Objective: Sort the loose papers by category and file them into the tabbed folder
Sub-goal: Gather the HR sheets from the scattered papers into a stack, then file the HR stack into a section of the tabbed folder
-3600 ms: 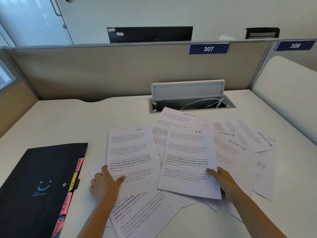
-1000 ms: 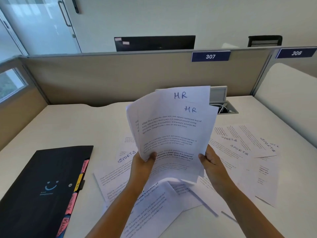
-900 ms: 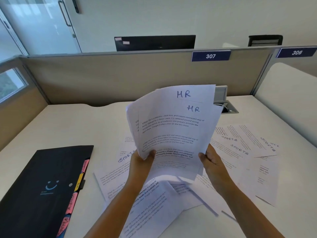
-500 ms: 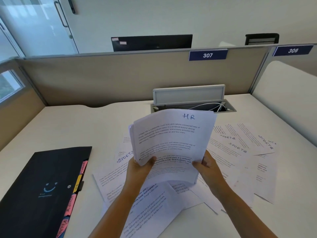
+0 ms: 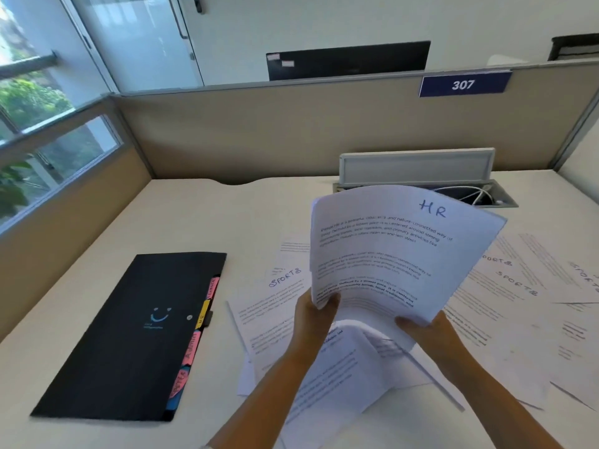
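Both hands, left hand (image 5: 316,314) and right hand (image 5: 432,332), grip the HR papers (image 5: 389,254) tight, mid-frame. Keep the edges even, then slide them behind the right tab in the black folder (image 5: 136,335), lower left on the counter (image 5: 194,222).

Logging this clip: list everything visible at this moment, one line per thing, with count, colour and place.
HR papers: small stack, exact count unclear, white with blue "HR" handwriting, held up above the desk, centre.
loose papers: several, white, some marked "SPORTS", spread on the desk under and right of the held stack.
tabbed folder: one, black with pink and yellow tabs along its right edge, closed, flat on the desk at left.
desk: one, off-white.
cable box: one, grey, lid up, at the back of the desk.
partition: one, beige, behind the desk.
number plate: one, blue, reads 307, on the partition.
monitor: one, black, beyond the partition.
left hand: grips the stack's lower left edge.
right hand: grips its lower right edge.
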Tool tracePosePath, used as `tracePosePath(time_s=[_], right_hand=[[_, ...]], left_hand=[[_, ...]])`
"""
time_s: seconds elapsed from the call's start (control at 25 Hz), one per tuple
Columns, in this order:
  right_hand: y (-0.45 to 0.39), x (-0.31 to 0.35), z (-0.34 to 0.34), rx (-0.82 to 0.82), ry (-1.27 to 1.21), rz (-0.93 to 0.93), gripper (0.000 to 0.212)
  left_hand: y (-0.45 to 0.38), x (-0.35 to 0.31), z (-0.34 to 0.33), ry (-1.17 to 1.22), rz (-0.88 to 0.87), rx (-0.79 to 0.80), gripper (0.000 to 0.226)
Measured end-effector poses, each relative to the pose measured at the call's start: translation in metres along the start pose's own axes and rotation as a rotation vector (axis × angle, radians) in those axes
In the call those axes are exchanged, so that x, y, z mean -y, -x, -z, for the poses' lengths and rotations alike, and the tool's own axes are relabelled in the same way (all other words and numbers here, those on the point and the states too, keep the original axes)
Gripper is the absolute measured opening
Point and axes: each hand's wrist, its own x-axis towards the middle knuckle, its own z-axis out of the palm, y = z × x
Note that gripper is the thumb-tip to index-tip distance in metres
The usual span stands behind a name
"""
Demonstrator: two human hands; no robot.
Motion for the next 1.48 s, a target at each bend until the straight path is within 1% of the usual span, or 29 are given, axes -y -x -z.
tracePosePath(time_s=[0.08,0.12,0.24,0.32,0.4,0.48,0.52,0.6,0.64,0.68,0.72,0.76,0.84,0.92,1.0,1.16,1.32,1.4,1.48], right_hand=[[0.001,-0.007,-0.002,0.117,0.085,0.01,0.033],[0.003,-0.009,-0.005,0.132,0.099,0.038,0.037],[0.001,-0.015,-0.003,0.085,0.07,0.099,0.038],[-0.003,-0.015,-0.001,0.089,-0.017,0.087,0.038],[-0.007,-0.015,-0.004,0.107,-0.191,0.013,0.042],[-0.008,-0.021,-0.009,0.111,-0.346,-0.089,0.045],[-0.007,-0.026,-0.012,0.11,-0.378,-0.136,0.045],[-0.004,-0.035,-0.019,0.107,-0.37,-0.197,0.043],[-0.003,-0.038,-0.022,0.087,-0.361,-0.225,0.042],[-0.002,-0.04,-0.024,0.068,-0.366,-0.256,0.042],[-0.002,-0.041,-0.025,0.055,-0.385,-0.278,0.042],[-0.002,-0.042,-0.025,0.049,-0.403,-0.289,0.041],[-0.003,-0.041,-0.024,0.045,-0.408,-0.296,0.038],[-0.003,-0.04,-0.023,0.061,-0.41,-0.295,0.037],[-0.003,-0.041,-0.022,0.077,-0.398,-0.304,0.037],[-0.002,-0.043,-0.02,0.108,-0.41,-0.287,0.039],[-0.004,-0.043,-0.019,0.128,-0.46,-0.302,0.04],[-0.006,-0.046,-0.019,0.116,-0.475,-0.329,0.041],[-0.008,-0.049,-0.019,0.102,-0.477,-0.35,0.045]], left_hand=[[-0.002,0.01,0.001,-0.054,0.064,0.011,0.015],[-0.003,0.016,0.003,-0.088,0.089,0.016,0.018],[-0.003,0.028,0.013,-0.159,0.085,0.027,0.028],[-0.002,0.027,0.022,-0.231,0.04,0.042,0.032],[-0.002,0.024,0.041,-0.264,0.033,0.016,0.031],[-0.006,0.024,0.076,-0.242,0.081,-0.099,0.029],[-0.008,0.027,0.099,-0.304,0.101,-0.185,0.028],[-0.009,0.039,0.148,-0.643,0.156,-0.385,0.027],[-0.006,0.045,0.17,-0.822,0.211,-0.467,0.029],[-0.002,0.051,0.188,-0.929,0.293,-0.518,0.034],[0.002,0.056,0.201,-0.971,0.374,-0.535,0.04],[0.006,0.061,0.21,-0.982,0.437,-0.52,0.045],[0.012,0.073,0.216,-1.015,0.478,-0.434,0.052],[0.014,0.081,0.215,-1.047,0.468,-0.391,0.057],[0.015,0.08,0.214,-1.071,0.471,-0.392,0.061],[0.018,0.075,0.213,-1.196,0.469,-0.347,0.068],[0.014,0.068,0.215,-1.156,0.625,-0.206,0.077],[0.013,0.067,0.221,-1.188,0.592,-0.154,0.076],[0.014,0.061,0.229,-1.219,0.478,-0.157,0.074]])
